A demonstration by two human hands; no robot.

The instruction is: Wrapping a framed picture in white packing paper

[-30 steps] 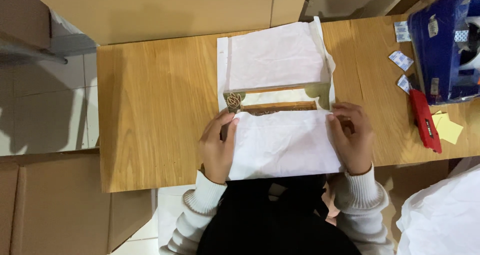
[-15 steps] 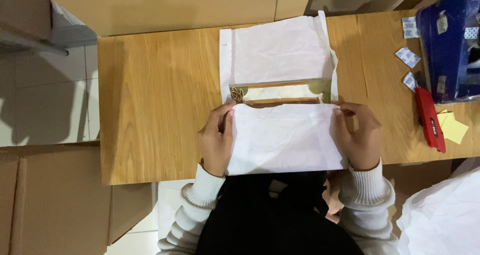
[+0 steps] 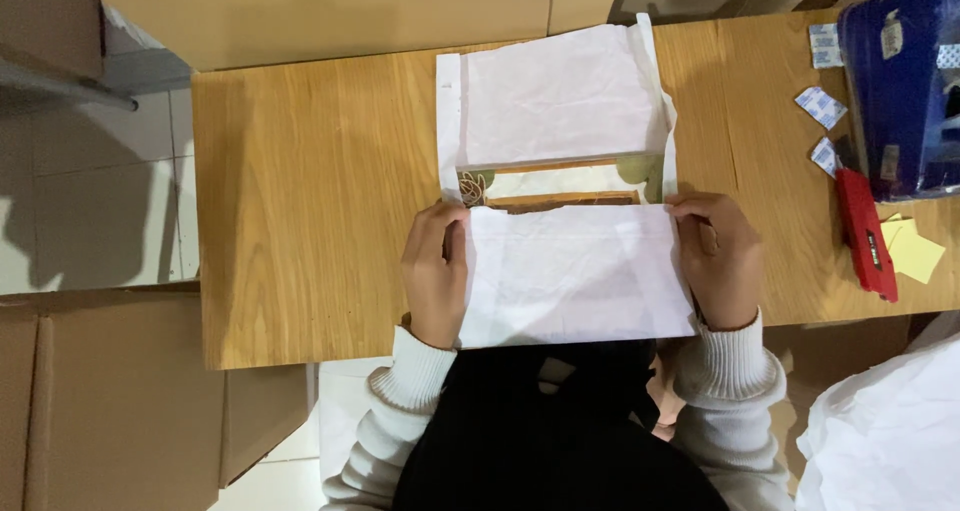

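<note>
Both hands grip the near flap of white wrapping paper [image 3: 575, 271] on the wooden tabletop [image 3: 310, 201]: left hand [image 3: 437, 271] on its left edge, right hand [image 3: 718, 261] on its right, fingers pinching the paper over a patterned flat box [image 3: 560, 186].

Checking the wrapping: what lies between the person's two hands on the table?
In the head view, a folded flap of white paper spans from the left hand to the right hand, each holding one edge.

near paper flap [image 3: 575, 271] drawn farther up, gap narrower
</note>
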